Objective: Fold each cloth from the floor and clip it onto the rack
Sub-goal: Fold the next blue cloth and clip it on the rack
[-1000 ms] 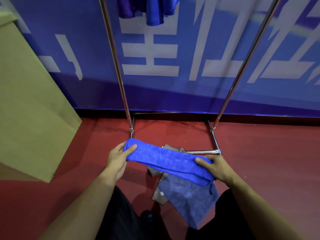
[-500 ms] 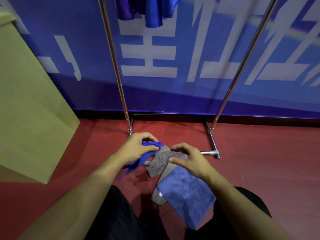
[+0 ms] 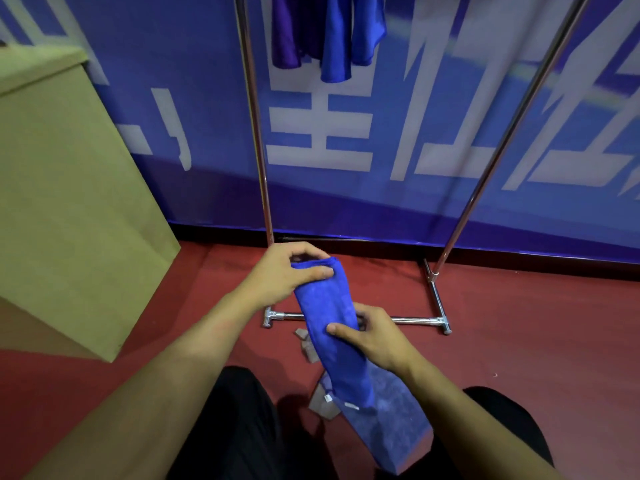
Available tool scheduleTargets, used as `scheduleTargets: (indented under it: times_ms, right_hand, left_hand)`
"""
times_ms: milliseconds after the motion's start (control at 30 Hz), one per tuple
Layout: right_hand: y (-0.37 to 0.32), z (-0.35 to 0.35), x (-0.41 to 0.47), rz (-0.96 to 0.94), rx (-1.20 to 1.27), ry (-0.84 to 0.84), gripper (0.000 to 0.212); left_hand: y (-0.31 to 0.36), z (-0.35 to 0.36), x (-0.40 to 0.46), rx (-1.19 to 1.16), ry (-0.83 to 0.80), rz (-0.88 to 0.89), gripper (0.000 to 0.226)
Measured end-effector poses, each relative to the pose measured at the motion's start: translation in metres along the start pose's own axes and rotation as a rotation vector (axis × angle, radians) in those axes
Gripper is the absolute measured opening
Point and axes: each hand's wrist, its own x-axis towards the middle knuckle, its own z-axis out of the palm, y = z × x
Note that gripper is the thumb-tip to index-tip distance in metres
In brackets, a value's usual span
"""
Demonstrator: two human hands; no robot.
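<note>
My left hand (image 3: pixel 284 273) pinches the top end of the folded blue cloth (image 3: pixel 329 327), thumb in front, fingers (image 3: pixel 304 249) curled behind. My right hand (image 3: pixel 372 336) grips the cloth at mid-length, thumb across its face. The cloth hangs tilted above the red floor (image 3: pixel 519 341), in front of the rack (image 3: pixel 349 318) base bar. Below it lie a darker blue cloth (image 3: pixel 391 420) and a grey cloth (image 3: pixel 310 351), both partly hidden. Hanging cloths (image 3: pixel 327 32) on the rack are cut off at the top edge. A cardboard box (image 3: pixel 69 202) stands to the left; its contents cannot be seen.
</note>
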Motion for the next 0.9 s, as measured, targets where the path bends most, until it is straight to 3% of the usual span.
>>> scheduleTargets:
  times_ms: [67, 167, 267, 333, 467, 600, 700, 800, 900]
  right_hand:
    - [-0.011, 0.000, -0.004, 0.007, 0.087, 0.035, 0.029]
    - [-0.032, -0.001, -0.006, -0.018, 0.254, 0.107, 0.015]
    - [-0.049, -0.006, -0.003, -0.039, 0.371, 0.182, 0.014]
    - [-0.056, -0.012, 0.000, -0.035, 0.368, 0.227, 0.014]
    - [-0.055, -0.023, 0.005, -0.019, 0.314, 0.326, 0.014]
    - [-0.054, -0.026, 0.002, 0.022, 0.350, 0.371, 0.013]
    - [-0.056, -0.027, -0.005, 0.057, 0.323, 0.389, 0.022]
    - [-0.052, -0.032, -0.013, 0.071, 0.294, 0.445, 0.037]
    - [-0.046, -0.037, -0.024, -0.104, 0.113, 0.582, 0.026]
  left_hand:
    - [-0.006, 0.003, -0.001, -0.092, 0.070, -0.060, 0.015]
    - [-0.011, 0.022, -0.015, -0.564, 0.142, -0.247, 0.027]
    - [-0.011, 0.043, -0.037, -0.838, 0.029, -0.543, 0.051]
    - [-0.012, 0.053, -0.048, -0.902, -0.035, -0.616, 0.067]
    - [-0.006, 0.056, -0.053, -0.990, -0.143, -0.630, 0.076]
    - [0.002, 0.055, -0.045, -0.765, -0.042, -0.478, 0.034]
    - [0.006, 0.052, -0.040, -0.628, 0.009, -0.381, 0.023]
    - [0.008, 0.046, -0.036, -0.636, 0.032, -0.348, 0.029]
    - [0.010, 0.038, -0.034, -0.692, 0.068, -0.374, 0.039]
